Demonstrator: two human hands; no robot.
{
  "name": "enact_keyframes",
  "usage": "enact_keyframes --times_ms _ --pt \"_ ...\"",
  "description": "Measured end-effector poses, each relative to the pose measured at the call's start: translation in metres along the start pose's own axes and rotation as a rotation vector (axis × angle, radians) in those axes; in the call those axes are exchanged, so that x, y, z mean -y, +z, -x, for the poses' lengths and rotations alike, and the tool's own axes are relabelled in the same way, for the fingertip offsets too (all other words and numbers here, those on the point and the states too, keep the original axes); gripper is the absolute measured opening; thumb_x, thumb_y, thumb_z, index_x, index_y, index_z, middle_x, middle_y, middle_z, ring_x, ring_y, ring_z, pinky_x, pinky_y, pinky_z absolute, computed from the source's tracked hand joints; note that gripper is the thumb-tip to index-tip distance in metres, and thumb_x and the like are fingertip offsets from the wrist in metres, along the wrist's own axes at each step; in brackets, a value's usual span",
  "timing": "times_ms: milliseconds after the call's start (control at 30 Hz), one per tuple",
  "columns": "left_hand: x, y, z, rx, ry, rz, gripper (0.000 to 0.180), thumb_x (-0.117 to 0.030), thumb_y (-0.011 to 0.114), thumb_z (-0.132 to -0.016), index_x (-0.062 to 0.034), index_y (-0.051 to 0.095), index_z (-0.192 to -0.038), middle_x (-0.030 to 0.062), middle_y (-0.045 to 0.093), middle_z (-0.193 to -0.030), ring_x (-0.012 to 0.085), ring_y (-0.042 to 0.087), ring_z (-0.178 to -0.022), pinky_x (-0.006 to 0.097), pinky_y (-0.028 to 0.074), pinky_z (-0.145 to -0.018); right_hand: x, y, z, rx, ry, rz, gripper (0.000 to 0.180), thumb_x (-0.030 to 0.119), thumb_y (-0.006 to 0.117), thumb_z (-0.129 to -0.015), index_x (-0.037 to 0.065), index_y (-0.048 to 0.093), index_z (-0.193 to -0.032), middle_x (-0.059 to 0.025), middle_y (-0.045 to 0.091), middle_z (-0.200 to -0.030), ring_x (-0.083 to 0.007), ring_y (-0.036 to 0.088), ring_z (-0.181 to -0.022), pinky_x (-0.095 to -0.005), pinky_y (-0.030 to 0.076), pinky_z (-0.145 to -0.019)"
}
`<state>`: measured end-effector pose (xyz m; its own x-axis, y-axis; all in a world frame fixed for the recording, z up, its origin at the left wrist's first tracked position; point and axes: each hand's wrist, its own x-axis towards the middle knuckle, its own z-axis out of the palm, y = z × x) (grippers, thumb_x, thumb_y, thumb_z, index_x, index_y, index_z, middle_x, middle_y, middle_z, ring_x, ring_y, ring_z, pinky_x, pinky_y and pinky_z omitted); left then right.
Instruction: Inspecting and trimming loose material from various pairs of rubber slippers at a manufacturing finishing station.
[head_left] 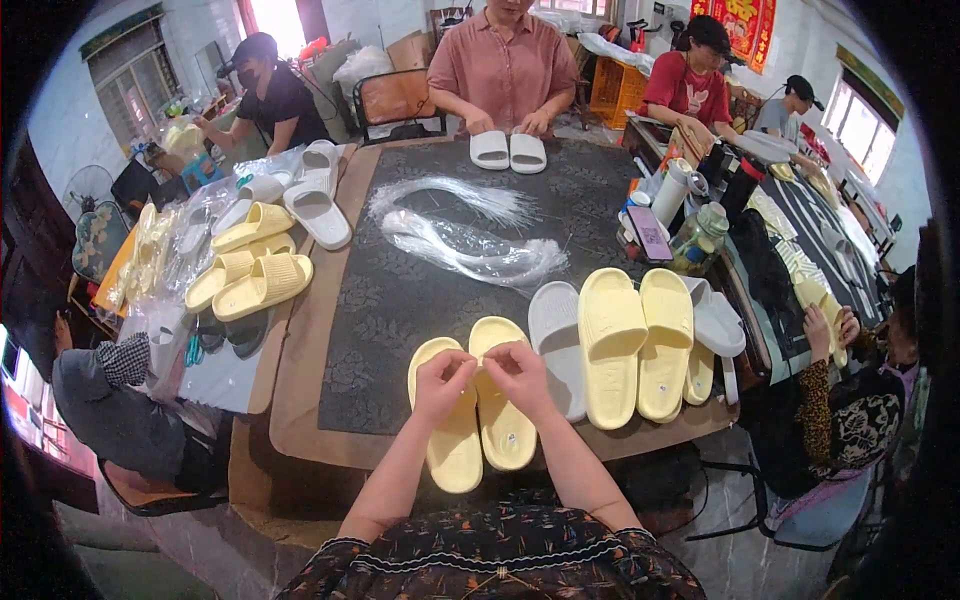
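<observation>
Two pale yellow slippers lie side by side, soles up, at the near edge of the dark patterned table (400,300). My left hand (441,384) rests on the left slipper (449,440), fingers pinched at its inner edge. My right hand (519,375) sits on the right slipper (505,425), fingers pinched too. Both hands meet over the gap between the pair, and what they pinch is too small to make out. A bundle of thin clear plastic ties (470,240) lies farther back on the table.
Yellow and white slippers (620,340) are stacked to my right; more yellow and white ones (262,262) lie at the left. A person across the table handles a white pair (508,151). Jars, bottles and a phone (650,232) stand at the right. Other people sit around.
</observation>
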<state>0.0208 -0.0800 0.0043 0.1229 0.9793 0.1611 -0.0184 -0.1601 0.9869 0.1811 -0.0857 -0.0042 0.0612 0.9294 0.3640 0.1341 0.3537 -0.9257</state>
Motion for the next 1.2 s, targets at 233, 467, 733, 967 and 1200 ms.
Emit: enact_keyframes --times_ms 233,467,733,967,1200 --pt "-0.002 0.0 0.003 0.006 -0.022 0.01 0.009 -0.01 0.063 -0.086 -0.0024 0.063 -0.09 -0.0022 0.06 -0.071 0.0029 0.053 -0.061 0.018 0.042 -0.054 0.004 -0.002 0.0 0.07 -0.036 0.035 0.013 0.009 0.069 -0.08 0.003 0.063 -0.091 -0.0016 0.061 -0.08 -0.0077 0.057 -0.07 -0.0212 0.047 -0.063" --pt "-0.002 0.001 0.0 -0.008 -0.035 0.066 0.009 -0.011 0.064 -0.085 -0.0023 0.063 -0.09 -0.0036 0.059 -0.068 0.0023 0.052 -0.058 0.019 0.04 -0.051 -0.002 0.0 -0.002 0.006 0.099 -0.112 0.012 0.008 0.068 -0.08 0.004 0.064 -0.09 -0.0011 0.06 -0.082 -0.0074 0.058 -0.071 -0.021 0.047 -0.064" --pt "0.003 -0.002 0.0 -0.001 0.029 -0.033 0.009 -0.009 0.063 -0.085 -0.0011 0.063 -0.089 -0.0013 0.061 -0.07 0.0038 0.054 -0.061 0.019 0.042 -0.054 0.008 0.001 -0.002 -0.006 0.15 -0.131 0.01 0.008 0.068 -0.081 0.003 0.063 -0.088 0.0004 0.06 -0.082 -0.0051 0.056 -0.071 -0.0197 0.046 -0.064" --pt "0.002 -0.003 -0.001 -0.006 0.051 0.006 0.01 -0.01 0.063 -0.085 -0.0008 0.062 -0.089 -0.0006 0.061 -0.072 0.0043 0.055 -0.063 0.02 0.043 -0.055 0.001 0.001 -0.004 -0.02 0.207 -0.197 0.012 0.009 0.069 -0.08 0.003 0.063 -0.088 0.0004 0.062 -0.08 -0.0054 0.057 -0.069 -0.0192 0.047 -0.064" --pt "0.0 -0.001 0.002 0.013 0.001 0.036 0.009 -0.01 0.063 -0.085 -0.0017 0.062 -0.09 -0.0021 0.061 -0.073 0.0036 0.055 -0.064 0.019 0.043 -0.057 -0.004 -0.001 -0.001 0.054 0.025 0.0 0.014 0.01 0.07 -0.079 0.004 0.064 -0.091 0.0002 0.062 -0.08 -0.0058 0.057 -0.068 -0.0207 0.046 -0.061"
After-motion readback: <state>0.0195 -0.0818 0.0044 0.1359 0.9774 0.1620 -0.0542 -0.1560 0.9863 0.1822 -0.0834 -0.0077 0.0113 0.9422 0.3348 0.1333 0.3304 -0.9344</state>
